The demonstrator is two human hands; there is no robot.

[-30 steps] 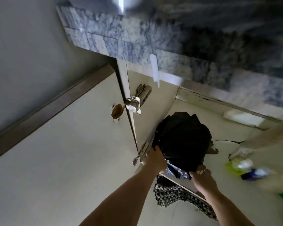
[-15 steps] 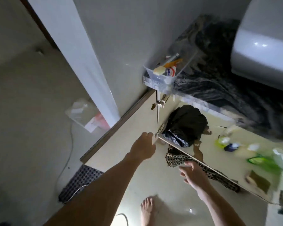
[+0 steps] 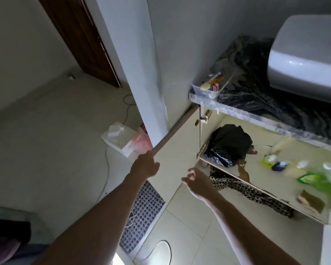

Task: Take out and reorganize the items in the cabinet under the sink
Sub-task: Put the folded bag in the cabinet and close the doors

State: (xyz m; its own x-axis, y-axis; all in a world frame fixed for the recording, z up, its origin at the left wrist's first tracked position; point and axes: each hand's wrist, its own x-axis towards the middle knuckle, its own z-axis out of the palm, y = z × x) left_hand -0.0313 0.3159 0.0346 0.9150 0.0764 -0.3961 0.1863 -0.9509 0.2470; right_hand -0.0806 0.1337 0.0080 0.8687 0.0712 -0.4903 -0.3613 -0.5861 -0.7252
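left hand (image 3: 145, 166) seemingly grips cabinet door (image 3: 177, 148).

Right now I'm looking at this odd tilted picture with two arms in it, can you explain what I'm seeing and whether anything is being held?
There is no machine, just a person wearing a wide-angle camera on the head, looking down at their own arms. The left hand is at the outer edge of the open cabinet door. The right hand hangs in the air, loosely curled, holding nothing. Inside the cabinet under the sink lie a black plastic bag, some blurred bottles and a sponge.
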